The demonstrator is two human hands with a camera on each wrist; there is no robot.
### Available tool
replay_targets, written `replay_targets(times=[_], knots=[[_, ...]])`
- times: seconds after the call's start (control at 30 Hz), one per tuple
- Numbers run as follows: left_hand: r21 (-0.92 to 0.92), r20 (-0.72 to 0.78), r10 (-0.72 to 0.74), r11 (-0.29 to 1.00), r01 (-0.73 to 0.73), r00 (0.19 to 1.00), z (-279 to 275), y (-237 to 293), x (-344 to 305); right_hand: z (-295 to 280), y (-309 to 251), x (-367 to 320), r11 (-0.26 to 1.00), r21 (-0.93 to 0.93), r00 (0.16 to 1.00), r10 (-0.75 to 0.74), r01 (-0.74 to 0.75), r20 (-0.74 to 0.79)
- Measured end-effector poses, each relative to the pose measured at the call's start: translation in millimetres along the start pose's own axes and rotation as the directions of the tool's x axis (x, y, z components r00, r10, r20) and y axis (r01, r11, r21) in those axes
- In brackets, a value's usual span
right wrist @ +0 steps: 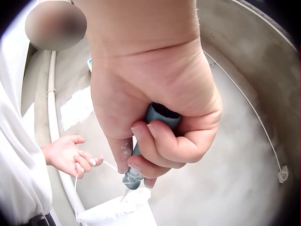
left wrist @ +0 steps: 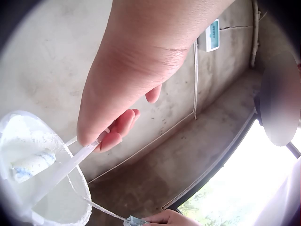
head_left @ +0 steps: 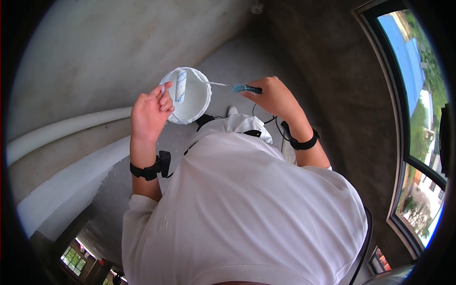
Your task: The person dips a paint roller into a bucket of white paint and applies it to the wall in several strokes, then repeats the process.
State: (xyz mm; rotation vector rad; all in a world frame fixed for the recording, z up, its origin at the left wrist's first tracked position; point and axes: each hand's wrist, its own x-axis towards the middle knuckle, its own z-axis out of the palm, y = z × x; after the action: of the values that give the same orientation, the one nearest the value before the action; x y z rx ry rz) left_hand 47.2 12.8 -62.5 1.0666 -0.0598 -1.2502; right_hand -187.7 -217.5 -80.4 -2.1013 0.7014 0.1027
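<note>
The left hand (head_left: pixel 153 114) grips the thin white handle (left wrist: pixel 66 170) of a round white bucket (head_left: pixel 205 97), its fingers curled round it. Inside the bucket lies a white roller with blue streaks (head_left: pixel 181 86), white paint coating the bucket's rim and walls. The right hand (head_left: pixel 276 99) holds the roller's blue-green grip (head_left: pixel 244 88), fingers wrapped round it in the right wrist view. White paint smears the front of that grip (right wrist: pixel 133 176). A thin metal rod (head_left: pixel 219 84) runs from the grip over the bucket's rim to the roller.
A white pipe (head_left: pixel 71 127) runs along the wall at the left. Grey floor (head_left: pixel 232 57) lies beyond the bucket, with a white shoe (head_left: pixel 232 110) below it. Black cables hang near the right forearm. A large window (head_left: pixel 411 85) is at the right.
</note>
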Motion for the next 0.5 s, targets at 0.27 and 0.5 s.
replay_targets(times=[0.27,0.5], knots=[[-0.064,0.013,0.016,0.998,-0.015,1.000,1.8,-1.1,-1.5,18.1,12.1,-13.8,0.978,-0.075,0.979,-0.200,0.196,-0.040],[-0.047,0.026,0.021,0.999,-0.020,0.999,-0.5,-2.6,-0.5,19.2,13.7,-13.4,0.995,-0.027,0.995,-0.095,0.094,-0.042]])
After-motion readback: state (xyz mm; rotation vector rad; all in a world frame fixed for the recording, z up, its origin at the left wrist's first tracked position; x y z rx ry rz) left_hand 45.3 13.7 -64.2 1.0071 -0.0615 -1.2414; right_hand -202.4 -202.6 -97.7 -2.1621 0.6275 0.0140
